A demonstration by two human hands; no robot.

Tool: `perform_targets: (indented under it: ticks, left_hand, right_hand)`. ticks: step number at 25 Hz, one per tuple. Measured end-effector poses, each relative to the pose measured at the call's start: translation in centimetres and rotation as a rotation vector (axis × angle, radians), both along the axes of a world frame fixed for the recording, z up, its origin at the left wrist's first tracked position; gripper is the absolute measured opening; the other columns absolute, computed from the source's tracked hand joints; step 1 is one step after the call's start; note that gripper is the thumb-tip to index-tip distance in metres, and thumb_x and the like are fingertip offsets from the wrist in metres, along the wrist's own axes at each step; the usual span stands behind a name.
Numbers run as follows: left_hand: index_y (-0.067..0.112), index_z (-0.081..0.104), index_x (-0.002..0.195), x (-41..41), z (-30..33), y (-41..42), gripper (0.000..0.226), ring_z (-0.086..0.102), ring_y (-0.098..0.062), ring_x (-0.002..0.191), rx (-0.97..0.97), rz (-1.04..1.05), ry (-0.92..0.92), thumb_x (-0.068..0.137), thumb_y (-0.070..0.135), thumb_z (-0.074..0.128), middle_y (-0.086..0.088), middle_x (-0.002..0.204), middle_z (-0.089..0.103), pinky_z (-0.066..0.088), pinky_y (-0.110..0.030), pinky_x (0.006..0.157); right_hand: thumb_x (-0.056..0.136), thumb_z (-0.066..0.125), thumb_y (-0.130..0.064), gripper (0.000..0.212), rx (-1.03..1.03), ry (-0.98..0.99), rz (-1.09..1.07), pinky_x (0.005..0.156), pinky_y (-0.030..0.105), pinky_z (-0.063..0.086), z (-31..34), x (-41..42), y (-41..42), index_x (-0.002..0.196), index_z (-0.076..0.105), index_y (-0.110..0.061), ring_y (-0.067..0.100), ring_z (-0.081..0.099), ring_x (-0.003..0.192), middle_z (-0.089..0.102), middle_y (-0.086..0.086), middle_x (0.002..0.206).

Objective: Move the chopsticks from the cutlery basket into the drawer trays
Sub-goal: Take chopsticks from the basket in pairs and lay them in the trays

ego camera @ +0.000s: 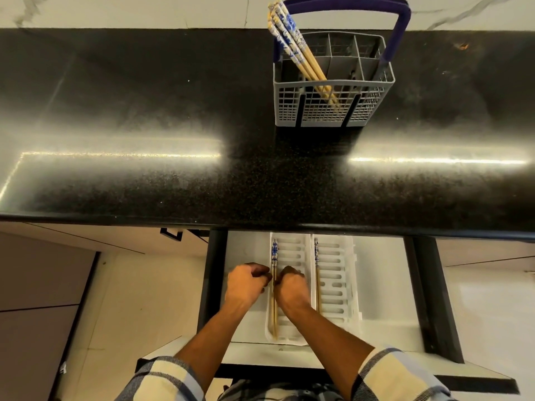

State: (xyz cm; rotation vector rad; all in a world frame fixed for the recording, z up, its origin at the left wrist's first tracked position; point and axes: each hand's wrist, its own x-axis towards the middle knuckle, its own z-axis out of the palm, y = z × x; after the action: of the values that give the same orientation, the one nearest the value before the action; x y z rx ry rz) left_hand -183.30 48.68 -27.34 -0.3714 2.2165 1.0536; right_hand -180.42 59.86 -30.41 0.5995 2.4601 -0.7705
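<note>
A grey cutlery basket (333, 102) with a dark blue handle stands on the black counter and holds several blue-and-white patterned chopsticks (292, 44) leaning left. Below, the open drawer holds two white slotted trays, a left tray (292, 250) and a right tray (335, 273). A pair of chopsticks (274, 256) lies along the left tray's left side. Another chopstick (316, 264) lies along the right tray's left edge. My left hand (246, 283) and my right hand (291, 287) are on either side of the left pair, fingers curled against it.
The black granite counter (173, 125) overhangs the drawer's back. The drawer's dark side rails (428, 285) frame the trays, with bare drawer floor (382, 285) to their right. Pale floor tiles (130, 299) and cabinet fronts lie to the left.
</note>
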Motion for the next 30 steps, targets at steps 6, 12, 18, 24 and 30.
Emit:
perform_targets:
  ticks: [6,12,18,24,30]
  left_hand:
    - [0.015,0.071,0.115,-0.2,2.0,0.2,0.024,0.069,-0.013,0.101,-0.057,-0.052,0.193,0.092,0.022,0.067,-0.001,0.109,0.074,0.047,-0.015,0.082]
    - [0.022,0.071,0.111,-4.5,11.6,2.4,0.019,0.069,0.003,0.086,0.242,0.008,0.672,0.093,0.021,0.067,0.011,0.093,0.072,0.057,-0.016,0.080]
    - [0.025,0.069,0.115,-16.3,21.1,5.2,0.024,0.070,0.002,0.083,0.377,0.174,0.866,0.091,0.027,0.068,0.008,0.093,0.076,0.058,-0.020,0.080]
    - [0.026,0.071,0.110,-24.3,24.5,6.9,0.025,0.073,-0.010,0.086,0.447,0.333,0.775,0.086,0.032,0.070,0.006,0.088,0.077,0.059,-0.039,0.088]
    - [0.023,0.077,0.102,-26.4,23.4,8.3,0.018,0.071,-0.009,0.084,0.358,0.292,0.656,0.089,0.032,0.069,0.007,0.088,0.076,0.060,-0.038,0.085]
  right_hand:
    - [0.095,0.054,-0.017,0.015,-0.113,0.138,-0.016,0.074,0.029,0.058,5.4,-0.4,1.4,0.102,0.068,-0.017,0.017,0.068,0.082,0.072,0.003,0.094]
    - [0.097,0.058,-0.027,0.012,-0.213,0.588,0.059,0.072,0.008,0.049,17.5,-5.2,4.9,0.102,0.068,-0.026,0.001,0.064,0.082,0.068,-0.012,0.091]
    - [0.093,0.064,-0.020,0.011,-0.161,1.086,-0.022,0.075,0.019,0.055,26.6,-15.7,7.5,0.102,0.070,-0.015,0.005,0.067,0.080,0.073,-0.007,0.091]
    - [0.096,0.059,-0.023,0.011,-0.099,1.066,-0.002,0.061,0.017,0.050,30.1,-23.8,8.4,0.101,0.068,-0.020,0.003,0.062,0.071,0.069,-0.008,0.086]
    - [0.097,0.057,-0.024,0.014,0.006,0.923,0.061,0.064,0.016,0.042,28.3,-27.0,8.2,0.106,0.066,-0.019,0.008,0.058,0.079,0.068,-0.001,0.099]
